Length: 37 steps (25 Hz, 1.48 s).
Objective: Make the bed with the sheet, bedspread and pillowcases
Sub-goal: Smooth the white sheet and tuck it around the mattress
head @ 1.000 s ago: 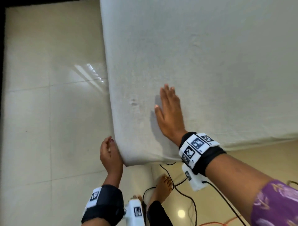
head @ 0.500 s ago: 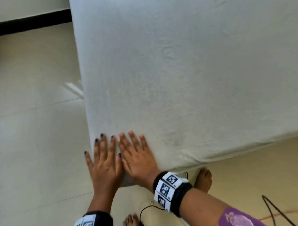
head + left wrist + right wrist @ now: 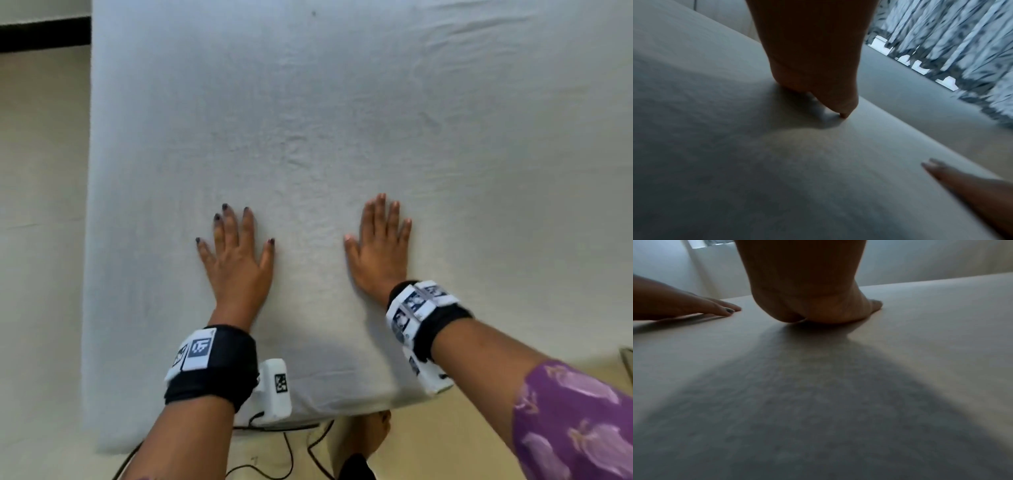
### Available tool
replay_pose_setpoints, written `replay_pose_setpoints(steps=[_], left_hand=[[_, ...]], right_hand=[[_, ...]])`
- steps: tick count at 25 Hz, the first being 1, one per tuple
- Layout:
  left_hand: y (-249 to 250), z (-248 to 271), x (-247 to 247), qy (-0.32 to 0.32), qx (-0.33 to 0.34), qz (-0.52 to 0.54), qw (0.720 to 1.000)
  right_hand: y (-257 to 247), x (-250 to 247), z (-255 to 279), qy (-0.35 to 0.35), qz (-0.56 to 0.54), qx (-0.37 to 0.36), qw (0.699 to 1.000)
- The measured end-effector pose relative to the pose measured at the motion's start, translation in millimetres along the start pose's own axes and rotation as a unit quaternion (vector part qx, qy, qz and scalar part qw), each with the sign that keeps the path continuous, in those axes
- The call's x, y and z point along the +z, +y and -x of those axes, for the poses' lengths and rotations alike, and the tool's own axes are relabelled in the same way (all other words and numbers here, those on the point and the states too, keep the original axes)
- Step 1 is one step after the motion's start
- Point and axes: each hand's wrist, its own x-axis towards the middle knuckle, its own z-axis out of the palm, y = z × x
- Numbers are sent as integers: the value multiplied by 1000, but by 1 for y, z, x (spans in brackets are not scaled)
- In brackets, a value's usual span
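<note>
1. White sheet (image 3: 342, 120) lies stretched over the bed, covering its near left corner; faint creases run across it beyond my fingertips.
2. My left hand (image 3: 236, 260) lies palm down on the sheet, in from that corner, fingers straight and spread, gripping nothing.
3. My right hand (image 3: 378, 250) lies flat on the sheet too, to the right of the left hand and farther from the corner, fingers straight and close together, holding nothing.
4. The two hands are apart, bare sheet between them.
5. Half a second ago both hands sat side by side, touching, right at the corner; they have since slid up onto the sheet and spread apart.
6. Pale tiled floor (image 3: 37, 205) left of the corner.
</note>
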Motion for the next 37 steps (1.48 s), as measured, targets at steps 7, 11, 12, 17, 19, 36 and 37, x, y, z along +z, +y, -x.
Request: replay_pose_setpoints(steps=[7,11,12,17,19,36,37], left_hand=[[-88,57,-5,24,-128,-47,990],[-81,63,-26,19,-199,10,980],[-65,52,-31,18,-180,10,983],[48,-41,-25,7,4,8,1000],[80,-79,-19,-19,22,9,1000],[37,-101,-38,32,-188,18,981],[65,-111,-33,24,-137,11,990]], right_hand=[[-79,34,69,-24,39,-290,956],[-69,21,81,-28,32,-291,956],[-54,14,69,-14,13,-250,968],[74,-33,-32,48,-11,-30,998],[122,-48,-67,56,-5,25,998],[7,-45,-49,-23,-1,-185,982],[30,-57,-64,4,-21,-136,990]])
